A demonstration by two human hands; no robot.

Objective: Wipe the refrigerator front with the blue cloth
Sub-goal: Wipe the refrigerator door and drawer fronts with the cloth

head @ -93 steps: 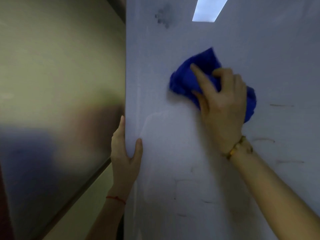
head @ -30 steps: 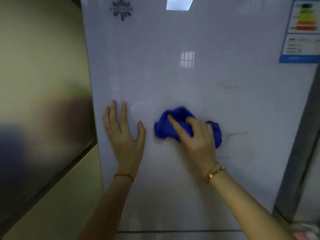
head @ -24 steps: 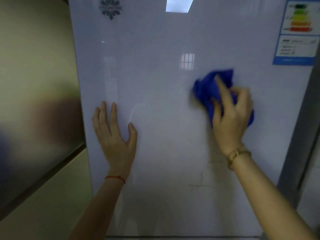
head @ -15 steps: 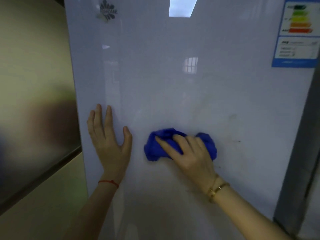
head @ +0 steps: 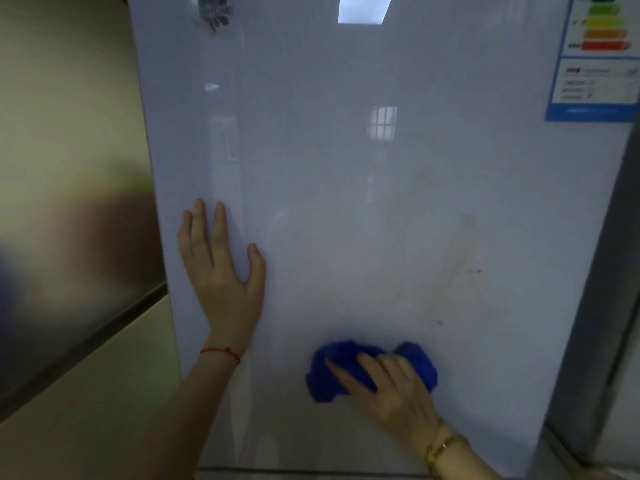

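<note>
- Right hand (head: 391, 393): fingers spread, pressing bunched blue cloth (head: 367, 370) against lower refrigerator door (head: 381, 202)
- Left hand (head: 221, 271): flat, open, on door near its left edge

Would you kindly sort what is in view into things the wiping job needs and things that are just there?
Part of the job:
- blue cloth
- fridge door
- right hand, pressing the cloth on the door
- left hand, flat on the door

Just there:
- energy label
- logo
- steel panel to the left
</note>
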